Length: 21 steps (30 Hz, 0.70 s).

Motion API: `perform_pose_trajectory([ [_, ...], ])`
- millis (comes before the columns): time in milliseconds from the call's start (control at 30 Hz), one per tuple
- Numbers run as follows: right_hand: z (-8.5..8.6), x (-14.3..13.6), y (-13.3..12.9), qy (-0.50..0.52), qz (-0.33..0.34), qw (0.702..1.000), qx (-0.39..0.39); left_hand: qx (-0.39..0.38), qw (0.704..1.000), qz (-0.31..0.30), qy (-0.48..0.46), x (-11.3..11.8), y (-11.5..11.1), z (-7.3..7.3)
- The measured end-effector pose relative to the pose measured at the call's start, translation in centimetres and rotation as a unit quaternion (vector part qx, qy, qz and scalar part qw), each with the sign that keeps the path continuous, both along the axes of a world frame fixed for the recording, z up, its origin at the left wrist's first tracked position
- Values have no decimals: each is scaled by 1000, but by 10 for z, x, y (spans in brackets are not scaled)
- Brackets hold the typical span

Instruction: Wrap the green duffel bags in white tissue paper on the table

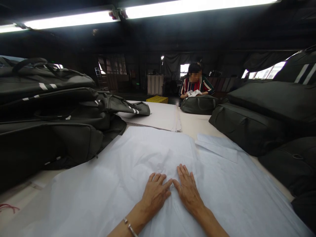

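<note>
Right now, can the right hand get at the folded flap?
Probably yes: the right hand lies palm down, and only white sheet shows between it and the flap, ahead and rightward. The right-hand bags sit beyond.

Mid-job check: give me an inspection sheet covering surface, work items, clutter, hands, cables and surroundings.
Surface: pale table, largely covered.
Work items: thin white sheeting, wrinkled, spread beneath both hands.
Clutter: dark bags piled left and right; stack of pale sheets beyond the sheeting.
Hands: left hand and right hand palm down on the sheeting, thumb tips close together.
Cables: nothing certain; red strands at the lower left edge, type unclear.
Surroundings: co-worker across the table; ceiling lights lit; dim background.
</note>
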State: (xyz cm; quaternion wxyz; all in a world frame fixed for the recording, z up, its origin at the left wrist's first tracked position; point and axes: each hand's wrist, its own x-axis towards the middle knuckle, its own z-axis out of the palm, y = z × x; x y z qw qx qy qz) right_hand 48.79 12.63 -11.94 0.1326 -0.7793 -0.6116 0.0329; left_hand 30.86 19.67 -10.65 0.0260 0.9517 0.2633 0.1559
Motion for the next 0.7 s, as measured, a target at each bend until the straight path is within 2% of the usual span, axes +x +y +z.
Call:
perform_pose_trajectory([
  [433,0,-1,0,7,9,999,33,8,1000,-5,-6,4,6,3],
  [567,4,-2,-3,5,13,999,34,9,1000,-12,-4,3,5,5],
  [700,1,-1,-2,10,27,999,20,23,1000,-5,0,4,5,1],
])
